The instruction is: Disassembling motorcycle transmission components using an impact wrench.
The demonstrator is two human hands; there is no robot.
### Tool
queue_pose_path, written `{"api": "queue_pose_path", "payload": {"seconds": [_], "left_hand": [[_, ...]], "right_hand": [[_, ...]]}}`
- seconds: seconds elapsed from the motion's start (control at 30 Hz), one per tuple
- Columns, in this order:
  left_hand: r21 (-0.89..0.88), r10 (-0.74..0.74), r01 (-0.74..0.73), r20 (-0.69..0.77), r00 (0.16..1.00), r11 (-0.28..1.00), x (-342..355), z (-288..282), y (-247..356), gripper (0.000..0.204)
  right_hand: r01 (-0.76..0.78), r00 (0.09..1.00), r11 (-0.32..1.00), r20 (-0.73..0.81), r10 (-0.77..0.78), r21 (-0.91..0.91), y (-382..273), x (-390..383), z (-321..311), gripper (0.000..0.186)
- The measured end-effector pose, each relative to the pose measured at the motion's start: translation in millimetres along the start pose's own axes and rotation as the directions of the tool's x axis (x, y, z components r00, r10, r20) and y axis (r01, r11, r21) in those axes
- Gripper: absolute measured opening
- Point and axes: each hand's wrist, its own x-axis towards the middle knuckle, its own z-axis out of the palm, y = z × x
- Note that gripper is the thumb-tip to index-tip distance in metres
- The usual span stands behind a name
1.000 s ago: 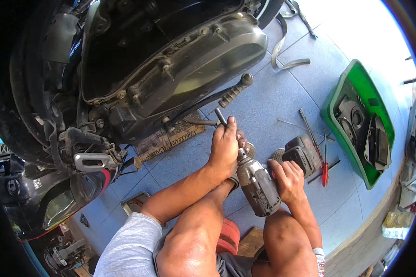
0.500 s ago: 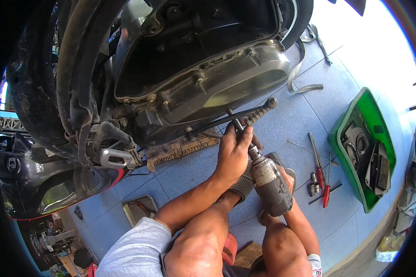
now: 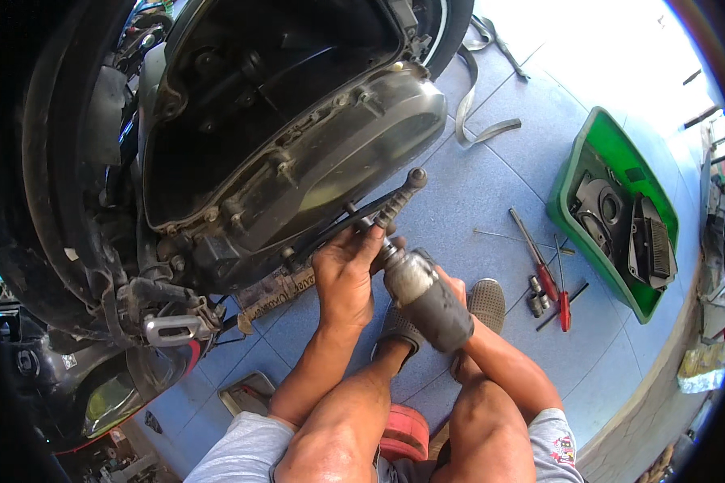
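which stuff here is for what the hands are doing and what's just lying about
Apparently in use:
power wrench, held by right hand
metal shaft, left hand on it
dark engine casing, close by

Apparently lying about:
two red-handled screwdrivers
small metal sockets
green tub of dark parts
grey strap

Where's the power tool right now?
In the head view, the power tool sits just right of and below centre, its nose at the left hand near the ribbed lever, its body partly hiding the right hand.
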Motion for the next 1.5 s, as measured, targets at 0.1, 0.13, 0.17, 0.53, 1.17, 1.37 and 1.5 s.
{"api": "queue_pose_path", "payload": {"seconds": [0.1, 0.13, 0.17, 0.53, 1.17, 1.37, 1.5], "left_hand": [[0.061, 0.032, -0.033, 0.027, 0.999, 0.998, -0.3, -1.5, 0.7, 0.016], [0.082, 0.031, -0.032, 0.012, 0.999, 0.996, -0.4, -2.1, 0.8, 0.016], [0.068, 0.021, -0.022, 0.002, 1.0, 0.997, -0.5, -2.4, 0.5, 0.016], [0.054, 0.007, -0.01, 0.059, 0.998, 0.998, -3.8, -5.5, -8.4, 0.015], [0.155, 0.048, -0.067, 0.126, 0.991, 0.986, -47.0, -50.6, 76.3, 0.037], [-0.087, -0.02, 0.029, 0.098, 0.995, 0.996, -46.8, -58.4, 74.1, 0.038], [-0.175, -0.071, 0.085, 0.084, 0.994, 0.981, -50.3, -55.2, 76.6, 0.038]], "right_hand": [[0.018, 0.999, 1.0, -0.044, -0.019, -0.02, 3.3, -1.8, 10.8, 0.042], [0.033, 0.999, 0.999, -0.013, -0.033, 0.014, 5.0, -1.7, 13.4, 0.043], [0.023, 1.0, 0.999, -0.007, -0.023, 0.022, 5.5, -2.9, 15.1, 0.041], [-0.046, 0.999, 0.994, 0.004, 0.046, 0.095, 18.0, -15.4, -10.4, 0.036], [0.285, 0.93, 0.928, 0.166, -0.328, 0.238, -91.6, 15.5, -39.4, 0.029], [0.39, 0.905, 0.906, 0.114, -0.41, 0.163, -93.1, 8.0, -16.8, 0.033], [0.417, 0.897, 0.887, 0.07, -0.437, 0.196, -90.5, 4.1, -7.8, 0.032]]}}
